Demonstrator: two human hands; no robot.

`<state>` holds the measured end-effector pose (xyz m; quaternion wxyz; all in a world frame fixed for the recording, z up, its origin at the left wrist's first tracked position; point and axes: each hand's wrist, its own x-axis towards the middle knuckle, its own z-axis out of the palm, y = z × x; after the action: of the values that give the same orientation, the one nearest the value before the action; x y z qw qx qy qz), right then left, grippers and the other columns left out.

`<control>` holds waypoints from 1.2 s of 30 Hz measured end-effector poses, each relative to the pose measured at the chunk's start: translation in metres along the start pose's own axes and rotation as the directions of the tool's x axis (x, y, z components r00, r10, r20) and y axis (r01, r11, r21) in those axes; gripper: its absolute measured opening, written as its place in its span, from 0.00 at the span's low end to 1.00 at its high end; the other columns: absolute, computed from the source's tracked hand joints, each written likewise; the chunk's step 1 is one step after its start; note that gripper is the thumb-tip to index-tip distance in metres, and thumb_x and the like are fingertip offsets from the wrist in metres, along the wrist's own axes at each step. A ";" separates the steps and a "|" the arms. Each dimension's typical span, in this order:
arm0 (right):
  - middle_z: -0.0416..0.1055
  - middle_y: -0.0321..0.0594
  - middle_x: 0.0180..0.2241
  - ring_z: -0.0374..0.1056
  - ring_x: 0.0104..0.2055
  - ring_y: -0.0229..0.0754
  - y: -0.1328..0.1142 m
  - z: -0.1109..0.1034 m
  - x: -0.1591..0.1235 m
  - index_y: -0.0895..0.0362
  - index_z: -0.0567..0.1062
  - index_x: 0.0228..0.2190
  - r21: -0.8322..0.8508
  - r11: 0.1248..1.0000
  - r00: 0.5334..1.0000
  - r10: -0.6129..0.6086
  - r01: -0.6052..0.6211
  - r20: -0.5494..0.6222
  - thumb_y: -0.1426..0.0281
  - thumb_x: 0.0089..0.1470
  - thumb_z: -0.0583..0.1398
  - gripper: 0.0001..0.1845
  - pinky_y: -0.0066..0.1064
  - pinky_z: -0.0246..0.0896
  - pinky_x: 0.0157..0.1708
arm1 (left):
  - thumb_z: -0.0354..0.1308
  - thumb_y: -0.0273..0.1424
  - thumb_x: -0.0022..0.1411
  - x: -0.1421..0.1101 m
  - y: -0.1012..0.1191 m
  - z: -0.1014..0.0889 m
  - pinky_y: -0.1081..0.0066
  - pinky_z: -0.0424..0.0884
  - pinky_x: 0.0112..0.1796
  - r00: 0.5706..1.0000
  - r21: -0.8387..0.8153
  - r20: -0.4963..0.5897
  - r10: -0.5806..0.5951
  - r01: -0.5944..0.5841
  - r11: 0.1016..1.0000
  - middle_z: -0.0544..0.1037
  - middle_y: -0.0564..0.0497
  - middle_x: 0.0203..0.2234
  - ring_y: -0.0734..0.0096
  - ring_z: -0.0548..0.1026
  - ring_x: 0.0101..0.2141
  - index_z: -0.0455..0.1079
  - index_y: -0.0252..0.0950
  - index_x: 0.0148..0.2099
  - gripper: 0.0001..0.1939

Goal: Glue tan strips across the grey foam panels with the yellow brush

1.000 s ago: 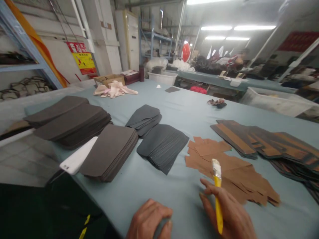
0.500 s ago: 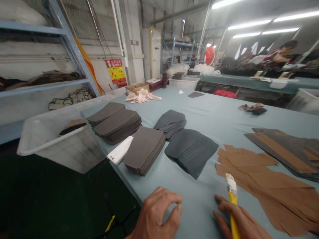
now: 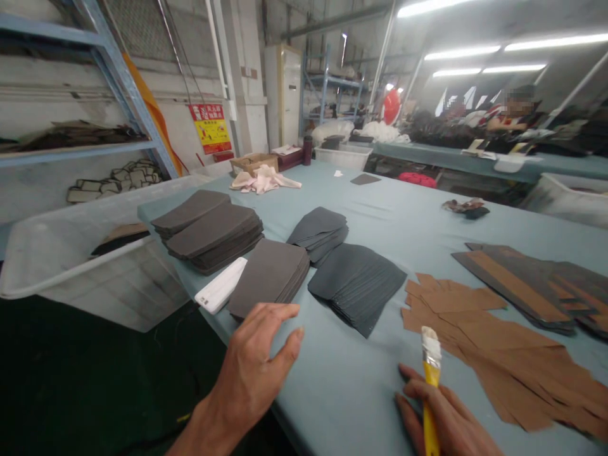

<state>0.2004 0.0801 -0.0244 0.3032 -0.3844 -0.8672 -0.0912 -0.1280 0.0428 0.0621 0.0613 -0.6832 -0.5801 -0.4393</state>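
My left hand (image 3: 259,358) is open, thumb and fingers apart, over the table's near left edge. Its fingertips are at the near end of a stack of grey-brown panels (image 3: 270,272); whether they touch it I cannot tell. In my right hand (image 3: 439,411) is a paintbrush (image 3: 430,380) with a yellow handle and white-coated bristles pointing up and away. Two fanned stacks of dark grey-green panels, a nearer one (image 3: 356,282) and a farther one (image 3: 320,228), lie beyond my hands. Brown strips (image 3: 489,335) spread out just right of the brush.
A white phone (image 3: 221,285) lies left of the near stack, and more grey-brown stacks (image 3: 216,234) lie behind it. A plastic bin (image 3: 114,278) stands against the table's left side. Dark pieces with brown bands (image 3: 513,278) lie at right. Co-workers (image 3: 513,114) are far back.
My left hand has moved left and forward to the near grey-brown stack, its thumb and fingers opening. My right hand keeps the brush in nearly the same place. The view has shifted slightly.
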 end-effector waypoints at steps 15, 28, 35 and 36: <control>0.82 0.41 0.47 0.81 0.41 0.46 -0.012 0.010 0.002 0.49 0.72 0.40 0.114 0.984 0.982 0.149 -0.136 -0.116 0.64 0.70 0.55 0.06 0.36 0.78 0.36 | 0.62 0.37 0.72 0.023 -0.048 0.122 0.47 0.75 0.56 0.975 0.061 0.222 -0.001 -0.013 0.998 0.76 0.43 0.57 0.54 0.76 0.56 0.71 0.37 0.61 0.19; 0.83 0.41 0.46 0.81 0.43 0.46 -0.016 -0.003 0.011 0.49 0.72 0.40 0.180 0.968 0.978 0.194 -0.177 -0.083 0.67 0.68 0.56 0.05 0.36 0.78 0.39 | 0.61 0.34 0.72 0.011 -0.037 0.102 0.56 0.77 0.48 0.971 0.202 0.238 0.001 -0.050 0.978 0.79 0.48 0.45 0.62 0.78 0.45 0.73 0.35 0.52 0.10; 0.83 0.43 0.50 0.82 0.47 0.45 -0.010 -0.012 0.004 0.49 0.71 0.42 0.320 0.897 0.933 0.350 -0.306 -0.089 0.64 0.69 0.59 0.03 0.35 0.79 0.44 | 0.53 0.20 0.65 -0.036 0.028 0.063 0.62 0.68 0.41 0.957 0.117 0.271 0.099 -0.135 0.984 0.79 0.51 0.35 0.61 0.74 0.38 0.71 0.40 0.43 0.11; 0.82 0.44 0.50 0.82 0.47 0.45 -0.009 -0.016 0.004 0.49 0.71 0.42 0.331 0.881 0.917 0.388 -0.339 -0.093 0.63 0.69 0.59 0.04 0.36 0.79 0.46 | 0.53 0.20 0.65 -0.044 0.042 0.059 0.62 0.68 0.41 0.953 0.089 0.284 0.110 -0.140 0.986 0.79 0.51 0.35 0.61 0.74 0.38 0.71 0.40 0.43 0.10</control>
<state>0.1997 0.0701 -0.0088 0.4382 -0.4800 -0.7564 0.0739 -0.0590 0.0315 0.0147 0.0439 -0.7691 -0.5614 -0.3022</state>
